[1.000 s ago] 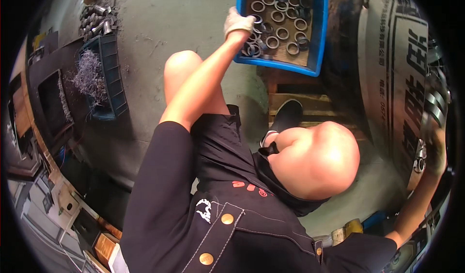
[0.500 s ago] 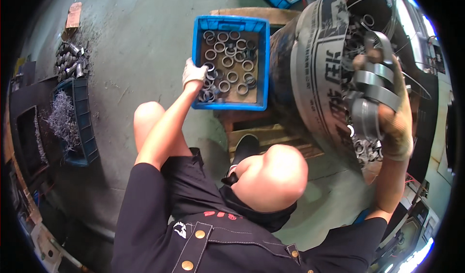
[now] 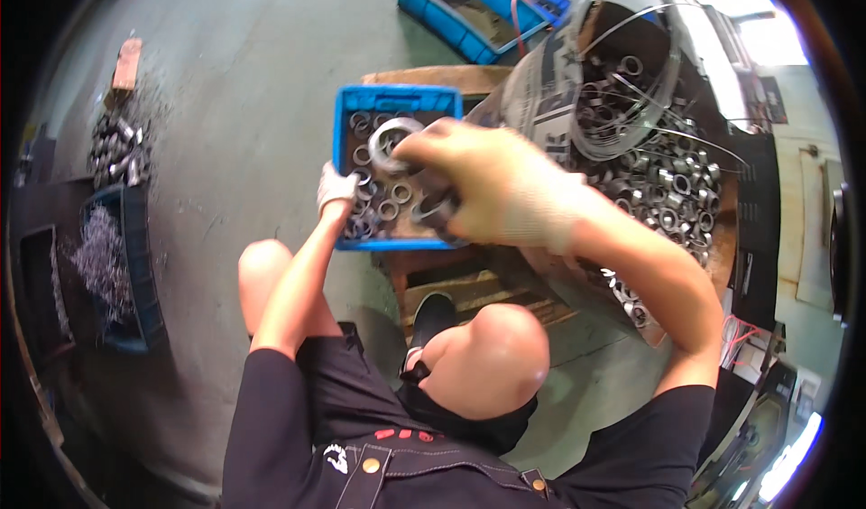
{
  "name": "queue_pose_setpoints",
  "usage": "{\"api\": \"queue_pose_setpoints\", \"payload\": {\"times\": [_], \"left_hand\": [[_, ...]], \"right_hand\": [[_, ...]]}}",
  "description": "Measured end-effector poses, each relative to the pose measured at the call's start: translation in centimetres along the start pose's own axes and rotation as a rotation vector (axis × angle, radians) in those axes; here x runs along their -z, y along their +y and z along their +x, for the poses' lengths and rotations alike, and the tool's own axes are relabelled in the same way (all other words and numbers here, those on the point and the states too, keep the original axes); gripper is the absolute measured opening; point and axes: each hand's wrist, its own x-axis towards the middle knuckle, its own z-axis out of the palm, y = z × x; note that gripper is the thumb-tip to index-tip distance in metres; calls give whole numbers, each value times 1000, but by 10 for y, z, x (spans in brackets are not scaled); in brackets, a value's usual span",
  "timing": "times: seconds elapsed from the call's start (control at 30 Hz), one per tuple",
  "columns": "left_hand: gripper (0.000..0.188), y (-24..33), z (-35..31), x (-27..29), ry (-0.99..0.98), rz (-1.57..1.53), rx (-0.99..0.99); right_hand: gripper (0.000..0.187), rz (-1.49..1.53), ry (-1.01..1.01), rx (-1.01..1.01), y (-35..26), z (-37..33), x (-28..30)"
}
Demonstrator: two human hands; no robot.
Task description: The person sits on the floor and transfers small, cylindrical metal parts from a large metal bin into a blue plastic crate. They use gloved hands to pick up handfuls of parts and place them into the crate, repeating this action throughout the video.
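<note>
My right hand (image 3: 505, 180), in a pale glove, is curled over several metal rings (image 3: 377, 151) above the blue bin (image 3: 397, 244): one bright ring sits at the fingertips, darker ones show under the palm, blurred, so I can't count them. My left hand (image 3: 336, 189), also gloved, is closed on the bin's left rim. Half a second ago I had the right hand over at the sack (image 3: 541, 94) on the right with rings in it; now it is over the bin, while the left has kept its place. Inside the bin, loose rings (image 3: 363, 225) lie scattered, smooth and grey, on a brownish bottom. The bin rests on a rough wooden pallet (image 3: 451, 297). The tipped sack, pale with dark print, opens onto a shiny heap of rings (image 3: 672, 184). Beyond stands another blue plastic crate (image 3: 492, 55).
</note>
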Motion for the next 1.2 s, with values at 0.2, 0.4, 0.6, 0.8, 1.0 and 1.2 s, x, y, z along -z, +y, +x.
{"api": "queue_pose_setpoints", "payload": {"times": [0.2,0.4,0.6,0.8,1.0,1.2], "left_hand": [[52,8,-2,-5,-54,-107,11],[45,11,2,2,-293,-776,159],[51,-10,7,-3,-237,-706,171],[40,-4,4,0,-230,-675,209],[39,-20,17,-16,-69,-503,97],[44,-4,10,-8,-41,-374,110]], "right_hand": [[55,-164,-87,-113,30,10,-17],[38,2,180,61,26,-21,-2],[34,20,325,289,23,-61,-5],[38,-6,724,-30,55,-171,51],[61,-299,218,-781,201,-258,59],[64,-596,47,-767,224,-206,21]]}}
